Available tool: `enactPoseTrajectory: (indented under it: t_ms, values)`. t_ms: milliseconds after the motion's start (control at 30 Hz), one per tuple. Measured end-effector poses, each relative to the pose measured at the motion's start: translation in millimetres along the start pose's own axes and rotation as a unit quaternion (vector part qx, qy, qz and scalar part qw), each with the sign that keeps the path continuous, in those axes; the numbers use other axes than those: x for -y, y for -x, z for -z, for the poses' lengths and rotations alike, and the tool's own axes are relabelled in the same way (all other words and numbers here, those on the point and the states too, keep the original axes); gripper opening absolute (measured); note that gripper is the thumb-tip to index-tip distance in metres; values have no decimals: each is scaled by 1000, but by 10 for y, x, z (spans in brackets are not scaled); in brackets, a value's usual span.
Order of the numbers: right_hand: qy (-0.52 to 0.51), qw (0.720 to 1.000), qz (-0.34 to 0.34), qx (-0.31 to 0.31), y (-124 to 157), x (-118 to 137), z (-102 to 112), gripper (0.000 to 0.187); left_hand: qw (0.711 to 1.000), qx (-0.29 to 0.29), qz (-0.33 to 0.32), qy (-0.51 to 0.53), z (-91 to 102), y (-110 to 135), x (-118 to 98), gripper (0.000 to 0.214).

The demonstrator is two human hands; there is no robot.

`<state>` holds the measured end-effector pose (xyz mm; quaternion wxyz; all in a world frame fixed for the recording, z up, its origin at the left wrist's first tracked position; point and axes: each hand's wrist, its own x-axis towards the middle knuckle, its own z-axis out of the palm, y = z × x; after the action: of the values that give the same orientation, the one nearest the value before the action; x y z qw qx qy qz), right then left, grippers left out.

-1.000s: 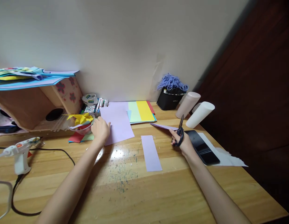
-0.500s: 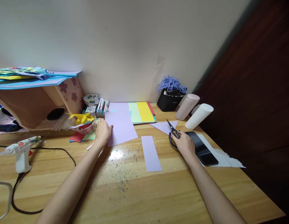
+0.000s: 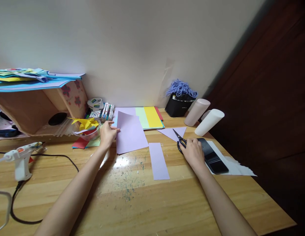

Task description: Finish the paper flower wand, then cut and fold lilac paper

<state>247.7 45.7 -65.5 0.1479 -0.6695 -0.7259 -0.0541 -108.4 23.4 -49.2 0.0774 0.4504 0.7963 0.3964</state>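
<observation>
My left hand (image 3: 106, 133) pinches the left edge of a lilac paper sheet (image 3: 131, 132), whose left side is lifted off the wooden desk (image 3: 132, 196). My right hand (image 3: 192, 151) rests on the handles of black scissors (image 3: 180, 140) lying on the desk, fingers curled over them. A lilac triangle of paper (image 3: 172, 132) lies under the scissor blades. A long lilac paper strip (image 3: 158, 160) lies flat between my hands.
A black phone (image 3: 211, 160) lies on white paper right of my right hand. Coloured sheets (image 3: 149, 117), a black pot with purple yarn (image 3: 180, 101), two pale cylinders (image 3: 204, 117), markers (image 3: 102, 111), a scrap bowl (image 3: 87, 128), a glue gun (image 3: 18, 158) and a cardboard box (image 3: 31, 108).
My right hand lowered the scissors from upright to flat on the desk and set the lilac triangle down. My left hand slid the lilac sheet right and lifted its edge.
</observation>
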Motion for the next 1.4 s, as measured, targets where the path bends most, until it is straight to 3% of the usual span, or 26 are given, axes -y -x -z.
enactPoseTrajectory:
  t_ms: [67, 167, 233, 300, 567, 1067, 1267, 1400]
  values:
    - [-76, 992, 90, 45, 57, 79, 88, 30, 1000, -5, -15, 9, 10, 13, -27, 44]
    - [-194, 935, 239, 175, 192, 216, 188, 39, 999, -16, -35, 7, 27, 29, -60, 37]
    - [-213, 909, 275, 230, 275, 292, 198, 52, 999, -16, -38, 3, 36, 30, -68, 31]
    - [-205, 906, 279, 241, 310, 340, 155, 62, 999, -19, -41, -4, 38, 25, -64, 28]
    - [-194, 917, 299, 177, 72, 352, -131, 62, 995, -21, -95, -36, 11, 24, -15, 28]
    - [-302, 921, 235, 67, 36, 257, -92, 41, 979, -14, -153, -133, -6, 22, 9, 38]
    - [-313, 921, 227, 55, 46, 266, -106, 40, 972, -18, -149, -182, -20, 40, 4, 35]
    - [-314, 921, 224, 59, 57, 277, -104, 40, 978, -27, -135, -157, -27, 71, -18, 34]
